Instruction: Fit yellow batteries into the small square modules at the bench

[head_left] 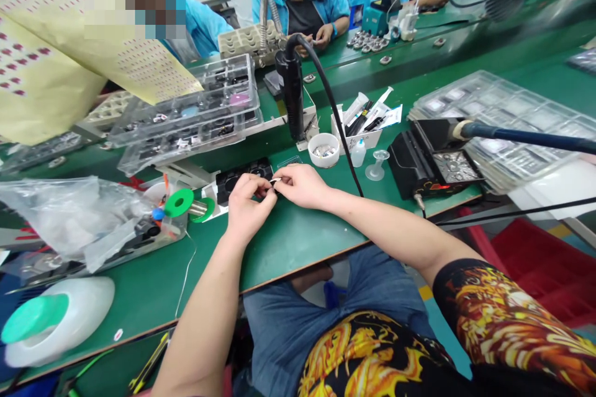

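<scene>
My left hand [250, 203] and my right hand [302, 186] meet above the green bench, fingers pinched together. Between their fingertips is a small part [276, 180] with a pale edge and a dark side, too small to name. Just behind my left hand lies a black tray [244, 175] of parts, partly covered by that hand. A spool of solder wire [200, 206] with green flanges rests to the left. Beyond my right hand is a round white dish [325, 151] holding small metal pieces.
A black electric screwdriver [291, 90] hangs upright, its cable looping downward. Right stands a black soldering iron stand [414, 167]. Stacked clear compartment boxes [186, 118] are at back left; a white bottle [60, 319] with green top stands front left. Co-workers sit opposite.
</scene>
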Motion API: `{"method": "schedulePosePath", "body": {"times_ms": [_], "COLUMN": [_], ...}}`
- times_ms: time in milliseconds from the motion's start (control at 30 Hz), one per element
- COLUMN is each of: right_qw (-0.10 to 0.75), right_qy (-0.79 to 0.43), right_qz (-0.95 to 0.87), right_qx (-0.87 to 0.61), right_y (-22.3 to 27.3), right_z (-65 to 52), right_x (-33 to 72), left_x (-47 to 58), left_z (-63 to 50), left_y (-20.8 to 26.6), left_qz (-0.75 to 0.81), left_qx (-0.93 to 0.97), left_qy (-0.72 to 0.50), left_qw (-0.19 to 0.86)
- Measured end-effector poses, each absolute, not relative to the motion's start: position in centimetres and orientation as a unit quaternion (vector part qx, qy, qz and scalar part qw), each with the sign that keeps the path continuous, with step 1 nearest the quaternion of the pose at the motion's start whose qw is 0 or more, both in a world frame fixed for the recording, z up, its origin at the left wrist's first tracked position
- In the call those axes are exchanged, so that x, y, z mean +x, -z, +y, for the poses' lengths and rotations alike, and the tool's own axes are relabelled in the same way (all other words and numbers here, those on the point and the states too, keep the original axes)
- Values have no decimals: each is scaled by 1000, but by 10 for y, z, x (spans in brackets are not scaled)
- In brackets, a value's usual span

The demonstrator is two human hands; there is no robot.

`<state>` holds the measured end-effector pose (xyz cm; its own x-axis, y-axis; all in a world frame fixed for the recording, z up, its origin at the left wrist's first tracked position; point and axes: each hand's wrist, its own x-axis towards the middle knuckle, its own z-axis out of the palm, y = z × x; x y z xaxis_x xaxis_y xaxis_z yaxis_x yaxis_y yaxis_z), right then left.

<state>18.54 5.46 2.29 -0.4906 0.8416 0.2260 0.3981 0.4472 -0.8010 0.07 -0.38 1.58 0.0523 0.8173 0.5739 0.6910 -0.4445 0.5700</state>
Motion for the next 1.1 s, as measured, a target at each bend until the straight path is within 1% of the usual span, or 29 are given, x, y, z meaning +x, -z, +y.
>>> {"method": "schedulePosePath", "body": {"times_ms": [133,767,1100], "right_qw": [309,271,246], "right_qy": [-340,-322,-351], "right_qz": [-799,-817,-800], "right_qx": [-387,-394,-420], "right_y": [-23,-28,-33], "right_z": [53,58,60], "right_x": [185,188,190], "left_x": [1,0,2], "left_z": [-3,-2,-3], "left_y": [-15,-9,-8], "left_qz": [525,474,461], "left_qx": [720,765,773], "left_qy": [-448,-435,-435], "left_qw": [71,10,-11]}}
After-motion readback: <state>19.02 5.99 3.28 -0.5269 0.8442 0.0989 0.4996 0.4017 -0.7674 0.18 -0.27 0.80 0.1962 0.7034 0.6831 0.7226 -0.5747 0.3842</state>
